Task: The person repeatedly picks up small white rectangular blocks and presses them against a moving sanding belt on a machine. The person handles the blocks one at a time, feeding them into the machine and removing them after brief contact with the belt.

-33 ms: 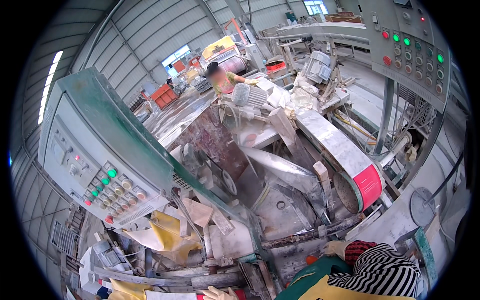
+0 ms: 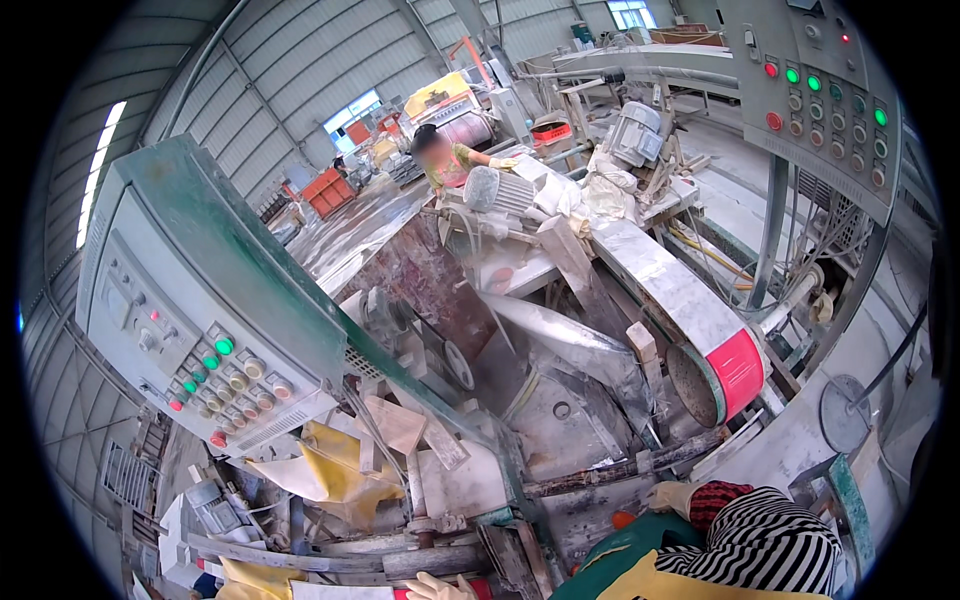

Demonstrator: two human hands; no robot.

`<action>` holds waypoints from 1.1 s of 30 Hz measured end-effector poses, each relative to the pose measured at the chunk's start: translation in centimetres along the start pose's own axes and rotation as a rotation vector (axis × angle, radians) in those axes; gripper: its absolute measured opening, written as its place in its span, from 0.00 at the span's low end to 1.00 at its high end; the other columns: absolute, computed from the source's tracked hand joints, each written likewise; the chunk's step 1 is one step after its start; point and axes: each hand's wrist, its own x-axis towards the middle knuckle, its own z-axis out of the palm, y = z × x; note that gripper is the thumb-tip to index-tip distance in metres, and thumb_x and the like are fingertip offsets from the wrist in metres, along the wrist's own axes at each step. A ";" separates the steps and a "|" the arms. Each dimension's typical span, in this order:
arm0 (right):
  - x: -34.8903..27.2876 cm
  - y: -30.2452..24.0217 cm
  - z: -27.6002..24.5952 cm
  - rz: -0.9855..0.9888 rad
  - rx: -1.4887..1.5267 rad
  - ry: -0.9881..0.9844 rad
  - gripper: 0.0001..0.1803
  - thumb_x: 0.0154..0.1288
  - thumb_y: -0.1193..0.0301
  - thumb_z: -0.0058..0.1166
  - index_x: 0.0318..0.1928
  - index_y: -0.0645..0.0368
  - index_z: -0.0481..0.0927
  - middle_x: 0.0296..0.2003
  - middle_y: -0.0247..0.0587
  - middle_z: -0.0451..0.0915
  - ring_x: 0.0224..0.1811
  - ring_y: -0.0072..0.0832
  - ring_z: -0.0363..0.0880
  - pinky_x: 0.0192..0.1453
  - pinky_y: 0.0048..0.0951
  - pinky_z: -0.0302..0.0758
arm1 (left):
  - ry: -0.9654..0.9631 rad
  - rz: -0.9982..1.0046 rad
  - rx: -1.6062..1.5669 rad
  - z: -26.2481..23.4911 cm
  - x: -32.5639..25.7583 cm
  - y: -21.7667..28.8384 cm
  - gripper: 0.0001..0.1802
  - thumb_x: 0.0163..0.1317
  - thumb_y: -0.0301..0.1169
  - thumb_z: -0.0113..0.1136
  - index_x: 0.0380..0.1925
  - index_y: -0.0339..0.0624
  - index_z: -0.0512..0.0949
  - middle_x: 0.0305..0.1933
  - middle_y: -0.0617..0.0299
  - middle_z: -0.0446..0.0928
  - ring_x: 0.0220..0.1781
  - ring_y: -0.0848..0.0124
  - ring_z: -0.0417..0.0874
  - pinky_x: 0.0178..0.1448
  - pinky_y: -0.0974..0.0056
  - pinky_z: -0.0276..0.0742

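My right hand (image 2: 674, 497), in a pale glove with a red-and-black cuff and a striped sleeve, lies low right of centre, close to a dirty dark bar (image 2: 630, 468). Its fingers are mostly hidden, so its grip cannot be made out. Beside it, over a green apron (image 2: 625, 560), shows a small orange-red round thing (image 2: 622, 520). At the bottom edge my left hand (image 2: 438, 588), also gloved in pale fabric, is partly cut off. Its fingers are apart, and it lies next to a red-and-white band (image 2: 480, 588) below some worn beams (image 2: 430, 562).
A grey control cabinet (image 2: 200, 340) with lit buttons stands left; another panel (image 2: 820, 110) hangs upper right. A long machine guard with a red end (image 2: 735, 375) reaches toward me. Wooden pieces (image 2: 395, 425) and yellow sheeting (image 2: 345, 470) lie left. Beyond a motor (image 2: 498, 190) is another person (image 2: 450, 170).
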 end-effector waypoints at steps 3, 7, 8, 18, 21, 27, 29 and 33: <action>0.1 0.0 0.0 0.004 0.005 -0.006 0.31 0.60 0.62 0.56 0.65 0.52 0.70 0.27 0.40 0.84 0.23 0.31 0.79 0.27 0.35 0.76 | -0.014 -0.002 -0.003 0.1 -0.2 0.1 0.46 0.57 0.56 0.61 0.68 0.41 0.62 0.75 0.35 0.52 0.72 0.41 0.60 0.72 0.43 0.58; 0.4 0.1 0.1 0.010 0.006 -0.016 0.32 0.60 0.62 0.57 0.65 0.52 0.69 0.28 0.41 0.84 0.24 0.31 0.80 0.27 0.35 0.76 | -0.011 0.002 -0.022 0.4 -0.4 0.3 0.46 0.56 0.56 0.62 0.68 0.42 0.62 0.75 0.34 0.52 0.72 0.40 0.60 0.72 0.42 0.57; 0.4 0.1 0.1 0.009 0.007 -0.019 0.32 0.60 0.62 0.58 0.66 0.52 0.69 0.28 0.41 0.84 0.24 0.31 0.80 0.27 0.36 0.76 | -0.013 0.005 -0.022 0.5 -0.5 0.3 0.46 0.56 0.56 0.62 0.68 0.41 0.62 0.75 0.34 0.51 0.72 0.39 0.60 0.72 0.42 0.57; 0.8 0.4 0.3 0.016 -0.002 -0.037 0.34 0.59 0.62 0.59 0.67 0.52 0.68 0.31 0.42 0.84 0.27 0.32 0.80 0.30 0.36 0.76 | -0.011 0.028 -0.087 1.4 -1.1 0.6 0.46 0.56 0.55 0.63 0.68 0.40 0.62 0.75 0.33 0.49 0.72 0.35 0.56 0.73 0.39 0.54; 0.8 0.5 0.3 0.015 -0.013 -0.042 0.34 0.60 0.62 0.59 0.67 0.51 0.68 0.32 0.42 0.84 0.29 0.32 0.80 0.32 0.36 0.76 | -0.004 0.037 -0.106 1.5 -1.2 0.7 0.45 0.56 0.54 0.63 0.68 0.40 0.63 0.75 0.32 0.49 0.72 0.34 0.56 0.73 0.39 0.53; 0.9 0.6 0.4 0.013 -0.027 -0.053 0.34 0.60 0.62 0.59 0.67 0.51 0.68 0.36 0.42 0.83 0.32 0.32 0.81 0.37 0.36 0.76 | -0.019 0.050 -0.120 1.3 -1.5 1.0 0.44 0.57 0.54 0.62 0.67 0.40 0.64 0.74 0.32 0.50 0.72 0.33 0.55 0.73 0.38 0.52; 0.9 0.6 0.4 0.013 -0.033 -0.059 0.33 0.60 0.62 0.59 0.67 0.51 0.68 0.37 0.42 0.83 0.34 0.32 0.81 0.38 0.35 0.76 | -0.015 0.050 -0.128 1.2 -1.7 1.2 0.44 0.57 0.54 0.62 0.67 0.40 0.64 0.74 0.31 0.50 0.72 0.33 0.55 0.73 0.37 0.51; 1.0 0.7 0.3 0.014 -0.048 -0.064 0.33 0.60 0.62 0.59 0.67 0.50 0.68 0.39 0.41 0.83 0.36 0.32 0.81 0.41 0.35 0.77 | -0.017 0.034 -0.122 1.4 -1.8 1.5 0.43 0.58 0.53 0.62 0.68 0.40 0.64 0.73 0.32 0.53 0.72 0.34 0.56 0.73 0.38 0.53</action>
